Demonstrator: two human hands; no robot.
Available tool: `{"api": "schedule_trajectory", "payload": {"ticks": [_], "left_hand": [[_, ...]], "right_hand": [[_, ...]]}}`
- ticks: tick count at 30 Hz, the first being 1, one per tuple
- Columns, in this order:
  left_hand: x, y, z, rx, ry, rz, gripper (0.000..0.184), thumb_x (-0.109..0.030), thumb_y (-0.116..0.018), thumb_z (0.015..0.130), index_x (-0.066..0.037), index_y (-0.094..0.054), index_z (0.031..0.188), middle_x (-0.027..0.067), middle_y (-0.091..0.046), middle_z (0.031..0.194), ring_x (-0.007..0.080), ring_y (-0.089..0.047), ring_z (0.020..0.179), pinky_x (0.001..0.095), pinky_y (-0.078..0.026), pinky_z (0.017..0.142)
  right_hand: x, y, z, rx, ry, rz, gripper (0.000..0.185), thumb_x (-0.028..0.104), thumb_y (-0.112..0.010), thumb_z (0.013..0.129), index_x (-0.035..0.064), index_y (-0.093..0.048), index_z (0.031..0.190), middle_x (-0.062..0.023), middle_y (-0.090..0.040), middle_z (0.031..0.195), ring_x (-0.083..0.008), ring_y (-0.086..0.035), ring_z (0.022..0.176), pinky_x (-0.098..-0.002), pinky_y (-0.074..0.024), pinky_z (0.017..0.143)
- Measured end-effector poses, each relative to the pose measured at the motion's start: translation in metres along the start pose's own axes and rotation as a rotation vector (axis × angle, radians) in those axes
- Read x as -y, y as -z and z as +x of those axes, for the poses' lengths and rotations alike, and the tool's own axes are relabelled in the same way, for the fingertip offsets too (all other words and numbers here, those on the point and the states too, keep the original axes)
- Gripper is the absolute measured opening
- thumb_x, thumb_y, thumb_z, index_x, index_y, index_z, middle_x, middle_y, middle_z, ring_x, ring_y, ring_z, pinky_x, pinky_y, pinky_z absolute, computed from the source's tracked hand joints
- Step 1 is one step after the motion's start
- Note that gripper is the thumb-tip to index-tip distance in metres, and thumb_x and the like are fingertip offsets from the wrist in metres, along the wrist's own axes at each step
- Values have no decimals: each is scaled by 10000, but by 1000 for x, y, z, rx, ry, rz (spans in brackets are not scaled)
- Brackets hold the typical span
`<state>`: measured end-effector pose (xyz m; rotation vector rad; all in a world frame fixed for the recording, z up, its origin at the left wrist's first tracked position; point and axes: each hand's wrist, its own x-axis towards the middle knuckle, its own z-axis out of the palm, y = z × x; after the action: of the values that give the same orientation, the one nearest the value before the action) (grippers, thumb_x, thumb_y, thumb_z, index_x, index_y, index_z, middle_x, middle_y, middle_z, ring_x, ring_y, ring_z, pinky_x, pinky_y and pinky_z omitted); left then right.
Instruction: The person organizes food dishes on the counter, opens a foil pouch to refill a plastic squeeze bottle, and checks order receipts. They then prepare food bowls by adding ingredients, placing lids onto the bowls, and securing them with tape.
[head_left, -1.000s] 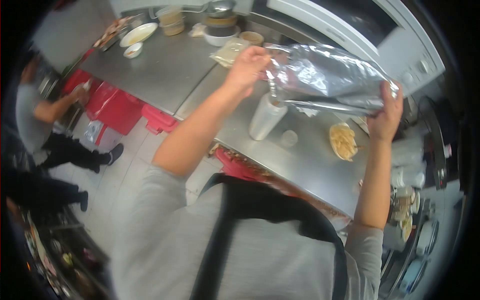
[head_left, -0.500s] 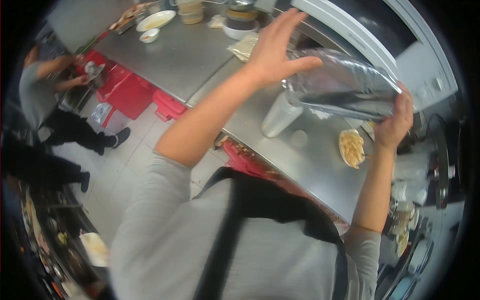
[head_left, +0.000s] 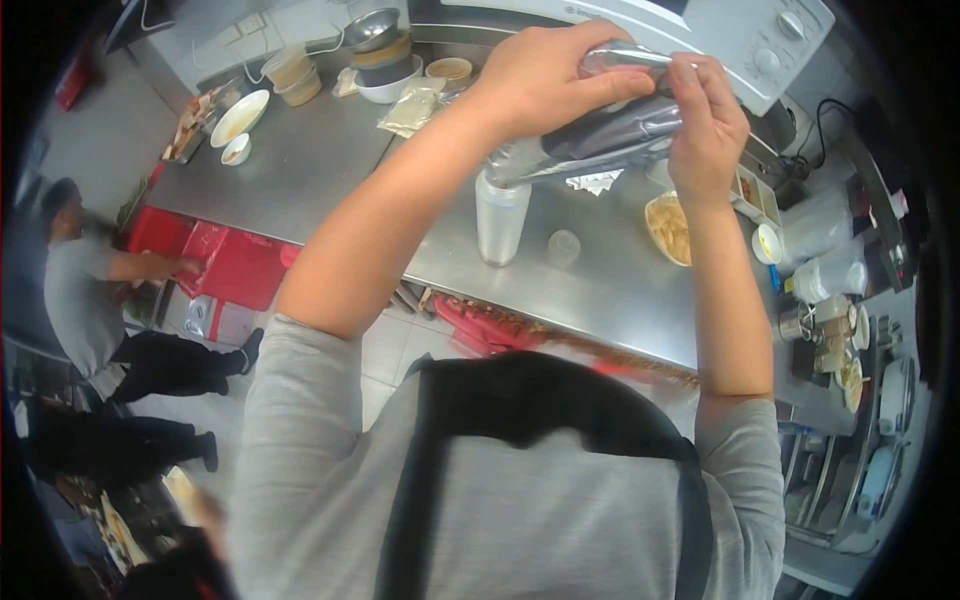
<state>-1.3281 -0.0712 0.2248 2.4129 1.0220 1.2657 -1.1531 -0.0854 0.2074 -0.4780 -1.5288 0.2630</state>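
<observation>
Above the steel counter, my two hands hold a shiny see-through plastic bag [head_left: 610, 135] with something dark in it. My left hand [head_left: 570, 80] is closed on its upper edge, thumb stretched along the near side. At the bag's right end, the fingers of my right hand [head_left: 708, 125] are bent around the gathered plastic. The bag slopes down to the left, and its lower end is over the mouth of an upright whitish bottle [head_left: 500, 220]. Whether anything flows into the bottle, I cannot tell. A small clear cap [head_left: 564, 247] lies to the right of the bottle.
A bowl of pale yellow food [head_left: 668, 228] stands on the counter [head_left: 600, 310] below my right forearm. Behind are a microwave [head_left: 765, 45], stacked bowls [head_left: 385, 65] and a flat packet [head_left: 412, 107]. At left, a co-worker [head_left: 85, 290] stands by red bins [head_left: 235, 265].
My hands have come closer together, and the bag has shifted left and now slopes down to the bottle's mouth. My left fingers have closed on the bag. The view has turned.
</observation>
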Motion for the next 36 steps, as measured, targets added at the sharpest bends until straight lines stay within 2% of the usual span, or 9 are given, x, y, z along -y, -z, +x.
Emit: {"api": "schedule_trajectory", "payload": {"ticks": [1,6,7,8,13,16,19,22,36], "left_hand": [[-4,1,-1,15,15,2,595,-612,-599,748,-156,-606,1129,116,-674,821,283,-648,793,372,-491,702],[-10,-4,0,-111,-80,-13,446,-519,-603,804,-124,-643,1006,94,-651,690,270,-642,681,369,-485,618],[-25,-1,2,6,61,3,352,-349,-596,865,-89,-567,1101,204,-648,919,297,-657,900,370,-499,726],[-25,-4,2,-49,1,-21,350,-354,-597,864,-93,-569,1095,197,-647,897,293,-659,872,369,-497,715],[-24,-9,-2,-82,-47,10,257,-254,-562,887,-81,-578,1076,184,-643,901,309,-643,854,342,-491,758],[-6,-27,0,-314,-208,100,277,-394,-574,872,-127,-643,894,82,-618,623,289,-613,590,372,-466,537],[-1,-31,-1,-392,-313,105,224,-311,-531,914,-122,-618,829,77,-594,588,301,-586,538,376,-442,482],[5,-32,-2,-417,-299,139,238,-305,-511,926,-110,-602,826,78,-589,578,302,-584,533,375,-436,472],[15,-45,5,-551,-307,184,265,-290,-470,943,-82,-552,803,100,-565,542,329,-573,506,403,-431,453]], "right_hand": [[-6,8,-1,90,-31,-42,273,223,-640,857,-17,-585,976,-45,-566,937,-129,-506,867,-248,-404,747],[5,-3,-4,16,-163,94,192,171,-535,933,6,-606,868,0,-550,833,-25,-470,741,-161,-403,553],[20,-15,-1,-23,-160,130,195,178,-539,932,10,-612,865,5,-545,815,-21,-469,731,-160,-403,534],[28,-21,1,-62,-157,166,197,185,-543,930,15,-617,863,9,-541,797,-18,-468,721,-160,-403,514],[5,-11,-2,0,-72,107,157,144,-565,901,-1,-623,913,-60,-625,745,-131,-545,615,-218,-425,591],[-14,5,-5,118,-172,-166,272,192,-530,935,45,-523,1165,-34,-573,891,-63,-546,727,-200,-460,597],[-14,12,4,307,-259,-394,517,333,-574,907,79,-376,1312,-80,-558,1066,-127,-574,852,-263,-481,713],[19,-12,4,46,83,-350,174,170,-561,903,8,-608,864,-90,-612,681,-141,-559,577,-241,-434,546],[11,-27,9,-57,147,-363,186,152,-547,890,11,-547,767,-161,-562,641,-315,-569,547,-350,-428,490]]}}
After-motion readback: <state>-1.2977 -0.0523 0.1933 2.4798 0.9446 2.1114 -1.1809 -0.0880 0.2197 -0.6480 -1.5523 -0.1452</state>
